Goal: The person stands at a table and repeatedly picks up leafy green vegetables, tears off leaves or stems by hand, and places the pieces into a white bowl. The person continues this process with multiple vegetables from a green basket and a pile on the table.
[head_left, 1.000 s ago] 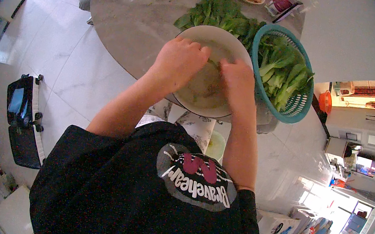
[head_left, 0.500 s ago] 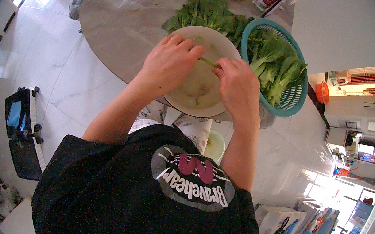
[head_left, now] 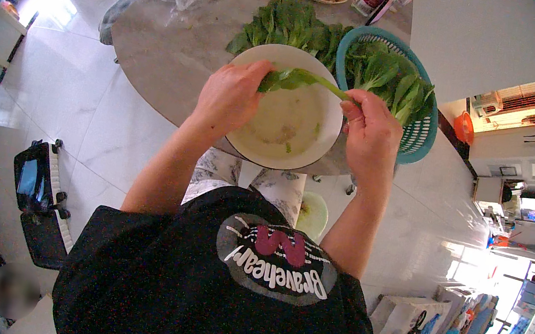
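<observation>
Head view: a single green leaf (head_left: pixel 296 79) stretches between the two hands just above the middle of the frame, over the upper part of a pale round basin (head_left: pixel 332 118). At its right end, the right hand (head_left: pixel 373 123) pinches the narrow stem between thumb and fingers, beyond the basin's right edge. At its left end, the left hand (head_left: pixel 233 91) is curled around the broad, leafy part, its fingertips partly hidden, over the basin's left rim. Below the leaf, the basin holds cloudy liquid with small green scraps (head_left: pixel 288 147). More leafy greens (head_left: pixel 286 24) lie on the tabletop (head_left: pixel 167 52) behind the basin, toward the top centre. Just beside them, right of centre, a teal basket (head_left: pixel 426 130) holds further greens, close behind the right hand.
</observation>
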`<state>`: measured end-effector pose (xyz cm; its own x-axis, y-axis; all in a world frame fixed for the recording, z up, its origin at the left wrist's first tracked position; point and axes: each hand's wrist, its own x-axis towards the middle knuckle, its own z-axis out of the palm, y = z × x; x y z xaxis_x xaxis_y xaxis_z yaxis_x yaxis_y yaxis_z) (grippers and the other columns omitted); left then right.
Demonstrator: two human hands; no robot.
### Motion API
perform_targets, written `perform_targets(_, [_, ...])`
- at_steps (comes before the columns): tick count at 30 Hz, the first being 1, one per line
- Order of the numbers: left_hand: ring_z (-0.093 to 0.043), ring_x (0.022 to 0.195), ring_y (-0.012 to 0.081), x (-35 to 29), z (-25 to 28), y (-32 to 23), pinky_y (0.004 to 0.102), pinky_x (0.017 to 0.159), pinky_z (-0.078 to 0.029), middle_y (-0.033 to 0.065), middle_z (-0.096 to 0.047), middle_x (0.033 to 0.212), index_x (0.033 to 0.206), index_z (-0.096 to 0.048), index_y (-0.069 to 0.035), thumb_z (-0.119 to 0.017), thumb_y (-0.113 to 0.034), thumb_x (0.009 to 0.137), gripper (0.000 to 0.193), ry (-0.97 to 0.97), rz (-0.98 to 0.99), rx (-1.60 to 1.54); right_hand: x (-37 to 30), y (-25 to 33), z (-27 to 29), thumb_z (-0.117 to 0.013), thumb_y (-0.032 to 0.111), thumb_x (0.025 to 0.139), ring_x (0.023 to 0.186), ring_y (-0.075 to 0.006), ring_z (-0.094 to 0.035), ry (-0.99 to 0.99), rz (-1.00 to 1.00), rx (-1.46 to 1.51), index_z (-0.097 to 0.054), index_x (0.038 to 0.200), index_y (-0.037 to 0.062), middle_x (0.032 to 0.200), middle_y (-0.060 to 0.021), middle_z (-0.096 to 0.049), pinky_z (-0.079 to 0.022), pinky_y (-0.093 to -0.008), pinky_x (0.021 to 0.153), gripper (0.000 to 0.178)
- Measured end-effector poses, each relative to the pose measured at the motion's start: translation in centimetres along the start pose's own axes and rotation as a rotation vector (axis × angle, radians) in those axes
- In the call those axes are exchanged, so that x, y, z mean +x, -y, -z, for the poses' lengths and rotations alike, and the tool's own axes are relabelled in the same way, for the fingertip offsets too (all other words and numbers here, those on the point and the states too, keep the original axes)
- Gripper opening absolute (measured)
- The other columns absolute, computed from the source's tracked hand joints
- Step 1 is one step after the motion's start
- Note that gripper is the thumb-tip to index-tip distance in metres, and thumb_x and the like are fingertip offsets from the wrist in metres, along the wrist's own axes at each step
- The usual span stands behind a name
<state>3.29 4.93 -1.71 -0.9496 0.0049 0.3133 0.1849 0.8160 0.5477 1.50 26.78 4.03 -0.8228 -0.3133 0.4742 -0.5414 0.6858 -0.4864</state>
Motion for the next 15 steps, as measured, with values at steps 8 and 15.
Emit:
perform_targets(8, [-0.059,0.093,0.0342,0.1,-0.7,-0.1,0.0428,0.082,-0.046,0.013,-0.064,0.097,0.11,-0.055,-0.007,-0.066,-0.014,0.077,0.036,-0.136,0.004,-0.126,-0.5,-0.2,0.2,-0.06,0.022,0.087,0.069,-0.0354,-0.063,0.032,-0.111,-0.119,-0.058,0.091,0.0096,0.075,-0.013,-0.064,-0.048,-0.0454,0.06,0.013])
perform_targets(15, [-0.053,0.106,0.0317,0.0,-0.5,0.3,0.043,0.092,-0.04,0.012,-0.059,0.11,0.115,-0.054,-0.008,-0.069,-0.018,0.077,0.042,-0.259,-0.072,-0.071,-0.9,-1.4,-0.2,-0.054,0.019,0.091,0.063,-0.0298,-0.064,0.037,-0.304,0.045,-0.055,0.093,0.0106,0.074,-0.0114,-0.066,-0.049,-0.0416,0.058,0.009])
